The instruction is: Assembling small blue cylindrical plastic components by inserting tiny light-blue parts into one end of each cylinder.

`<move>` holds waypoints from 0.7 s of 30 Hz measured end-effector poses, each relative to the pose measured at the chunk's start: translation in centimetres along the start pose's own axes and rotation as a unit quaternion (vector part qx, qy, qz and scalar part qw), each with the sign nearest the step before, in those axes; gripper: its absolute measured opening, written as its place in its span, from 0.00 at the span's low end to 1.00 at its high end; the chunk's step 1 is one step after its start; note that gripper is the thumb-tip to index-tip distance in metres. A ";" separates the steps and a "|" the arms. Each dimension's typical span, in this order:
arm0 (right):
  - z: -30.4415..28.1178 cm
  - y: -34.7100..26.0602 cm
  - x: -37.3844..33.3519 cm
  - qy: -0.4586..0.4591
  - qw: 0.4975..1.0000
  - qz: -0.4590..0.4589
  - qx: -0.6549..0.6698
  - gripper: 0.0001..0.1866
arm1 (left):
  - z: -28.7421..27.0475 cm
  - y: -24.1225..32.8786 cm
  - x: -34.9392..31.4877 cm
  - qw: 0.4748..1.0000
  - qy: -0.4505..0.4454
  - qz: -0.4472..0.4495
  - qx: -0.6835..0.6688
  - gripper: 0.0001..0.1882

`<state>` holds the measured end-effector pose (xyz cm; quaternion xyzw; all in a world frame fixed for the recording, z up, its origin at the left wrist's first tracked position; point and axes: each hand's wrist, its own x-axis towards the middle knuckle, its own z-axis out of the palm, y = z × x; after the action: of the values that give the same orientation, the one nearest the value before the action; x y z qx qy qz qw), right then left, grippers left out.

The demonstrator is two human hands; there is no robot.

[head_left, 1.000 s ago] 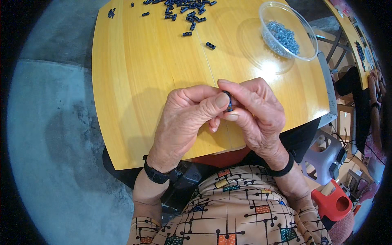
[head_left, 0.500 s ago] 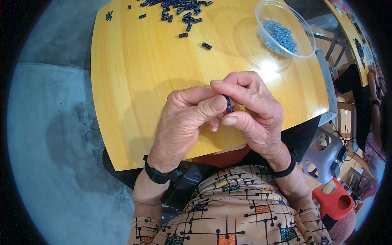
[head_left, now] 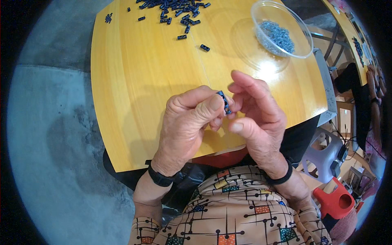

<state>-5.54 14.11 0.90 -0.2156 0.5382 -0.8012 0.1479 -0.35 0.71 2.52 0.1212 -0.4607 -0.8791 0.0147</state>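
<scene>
Between the thumb and fingers of my left hand (head_left: 181, 124) is a small black plastic piece with holes (head_left: 225, 103), held upright above the near part of the table. My right hand (head_left: 264, 116) is just to its right, thumb and forefinger spread apart. Some of its other fingertips are close behind the piece; whether they touch it I cannot tell. Beyond my hands, a single loose black piece (head_left: 205, 47) lies on the yellow wooden table (head_left: 139, 77). More such pieces form a pile (head_left: 175, 6) at the far edge.
A clear round plastic bowl (head_left: 304, 52) of small shiny metal parts (head_left: 278, 36) stands at the far right. A tiny dark cluster (head_left: 108, 18) lies at the far left corner. Right of the table are a pale stool (head_left: 322, 153), a red stool (head_left: 337, 200) and another person's arm (head_left: 375, 110).
My right thumb and forefinger have come off the black piece and opened apart. More of the piece now shows, still in my left hand.
</scene>
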 end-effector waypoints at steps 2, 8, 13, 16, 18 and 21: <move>-0.5 -0.2 -0.2 0.029 0.996 -0.010 -0.086 0.17 | 0.0 0.1 0.1 1.000 0.011 -0.007 0.013 0.14; 0.0 -1.3 -0.2 -0.006 0.991 0.034 -0.130 0.06 | 0.2 0.2 0.0 0.999 0.036 0.022 0.016 0.11; 0.2 -1.6 -0.2 0.006 0.992 0.126 -0.019 0.06 | -0.1 0.0 0.0 0.998 0.031 0.035 0.045 0.10; 0.5 -1.6 -0.3 0.009 0.987 0.160 0.027 0.06 | -0.2 0.0 0.0 0.997 0.029 0.043 0.053 0.09; 0.7 -1.5 -0.4 0.019 0.983 0.168 0.070 0.06 | -0.1 0.0 0.0 0.997 0.027 0.047 0.050 0.09; 0.6 -1.4 -0.4 0.013 0.984 0.160 0.080 0.06 | -0.1 0.0 0.1 0.997 0.025 0.053 0.048 0.09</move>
<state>-4.91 14.31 2.35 -0.1035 0.5019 -0.8104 0.2840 -0.41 0.61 2.44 0.1193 -0.5075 -0.8507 0.0673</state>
